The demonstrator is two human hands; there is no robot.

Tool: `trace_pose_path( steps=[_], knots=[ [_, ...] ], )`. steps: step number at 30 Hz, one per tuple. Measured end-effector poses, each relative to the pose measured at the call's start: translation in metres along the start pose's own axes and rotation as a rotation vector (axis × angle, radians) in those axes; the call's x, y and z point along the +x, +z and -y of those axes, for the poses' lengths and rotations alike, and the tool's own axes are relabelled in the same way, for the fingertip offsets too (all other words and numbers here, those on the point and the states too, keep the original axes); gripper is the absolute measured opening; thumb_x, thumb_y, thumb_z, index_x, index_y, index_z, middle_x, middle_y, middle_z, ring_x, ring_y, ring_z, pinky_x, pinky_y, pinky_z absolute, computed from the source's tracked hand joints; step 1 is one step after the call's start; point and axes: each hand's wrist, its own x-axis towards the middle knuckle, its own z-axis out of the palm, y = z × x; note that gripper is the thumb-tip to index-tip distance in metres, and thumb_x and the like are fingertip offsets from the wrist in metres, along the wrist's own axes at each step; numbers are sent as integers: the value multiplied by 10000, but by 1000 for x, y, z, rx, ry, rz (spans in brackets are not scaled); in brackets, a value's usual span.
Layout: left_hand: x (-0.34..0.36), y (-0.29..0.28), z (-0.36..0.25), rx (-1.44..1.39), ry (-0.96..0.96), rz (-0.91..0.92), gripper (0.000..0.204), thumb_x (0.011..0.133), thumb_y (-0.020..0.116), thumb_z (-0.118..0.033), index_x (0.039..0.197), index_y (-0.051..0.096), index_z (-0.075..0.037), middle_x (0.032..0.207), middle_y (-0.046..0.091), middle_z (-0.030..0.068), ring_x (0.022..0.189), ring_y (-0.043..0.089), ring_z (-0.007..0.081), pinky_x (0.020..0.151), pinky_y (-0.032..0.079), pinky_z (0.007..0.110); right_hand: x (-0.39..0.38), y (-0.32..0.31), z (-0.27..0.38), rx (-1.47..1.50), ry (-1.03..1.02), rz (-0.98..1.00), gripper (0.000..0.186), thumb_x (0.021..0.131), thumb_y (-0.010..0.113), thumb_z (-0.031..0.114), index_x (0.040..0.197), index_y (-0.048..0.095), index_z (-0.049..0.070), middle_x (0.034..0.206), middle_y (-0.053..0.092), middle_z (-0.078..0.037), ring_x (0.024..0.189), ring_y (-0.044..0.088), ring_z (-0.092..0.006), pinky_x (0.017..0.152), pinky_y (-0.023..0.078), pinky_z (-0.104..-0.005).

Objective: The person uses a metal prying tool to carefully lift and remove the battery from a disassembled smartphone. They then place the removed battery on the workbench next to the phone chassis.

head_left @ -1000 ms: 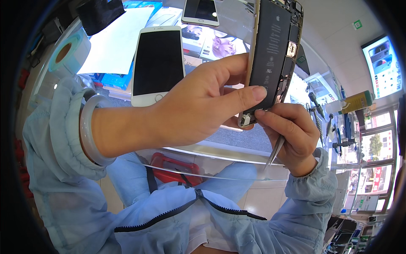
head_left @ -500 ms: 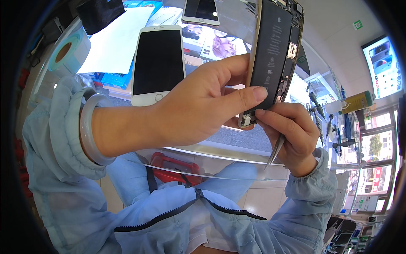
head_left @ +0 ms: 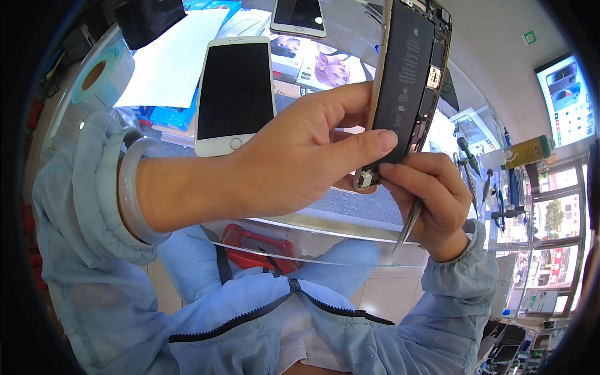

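My left hand (head_left: 294,156) grips an opened phone (head_left: 412,75) by its edges, thumb pressed on the black battery near its lower end. The phone stands tilted upright, its internal parts exposed. My right hand (head_left: 431,200) is closed around metal tweezers (head_left: 408,228), whose pointed end angles downward, while its index fingertip touches the small connector area at the phone's bottom. Behind my left hand, a white phone (head_left: 231,87) with a dark screen lies on the glass counter, and a second phone (head_left: 297,14) lies farther back.
A white sheet (head_left: 162,56), tape roll (head_left: 100,75) and black object (head_left: 147,19) sit at left. At right are several tools (head_left: 475,159), a yellow-green bottle (head_left: 525,151) and a lit screen (head_left: 562,97). A red case (head_left: 256,247) shows below the counter's edge (head_left: 300,222).
The opened phone and my left hand have shifted slightly to the right. My right hand's grip and the other objects look the same.
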Motion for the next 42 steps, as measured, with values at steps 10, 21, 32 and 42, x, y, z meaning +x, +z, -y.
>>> trace_pose_path(
  steps=[10,21,32,42],
  knots=[
    [-1,1,-1,14,-28,-13,323,983,527,-211,1265,479,-60,1128,586,34,999,603,84,795,575,246,-6,-1,-4,-23,-40,21,340,649,708,-34,981,723,37,842,595,-73,672,615,-190,548,494,-291],
    [0,2,-6,123,-84,-12,312,982,526,-180,1262,479,-51,1126,588,48,1008,605,95,806,567,245,0,-1,0,43,55,52,226,710,752,-1,925,684,25,835,598,-89,677,614,-206,562,485,-288],
    [0,1,-1,37,7,12,276,988,513,-165,1236,480,-47,1129,591,56,1016,602,100,824,558,257,-3,-8,-1,-10,67,-5,281,673,804,46,931,696,24,815,601,-68,691,618,-179,566,498,-277],
    [0,2,-1,-26,-1,-4,270,985,517,-165,1222,473,-42,1127,591,61,997,614,107,827,562,265,-4,-4,-3,-25,26,-18,267,673,797,31,928,714,30,808,607,-67,679,616,-172,551,494,-272]
  ],
)
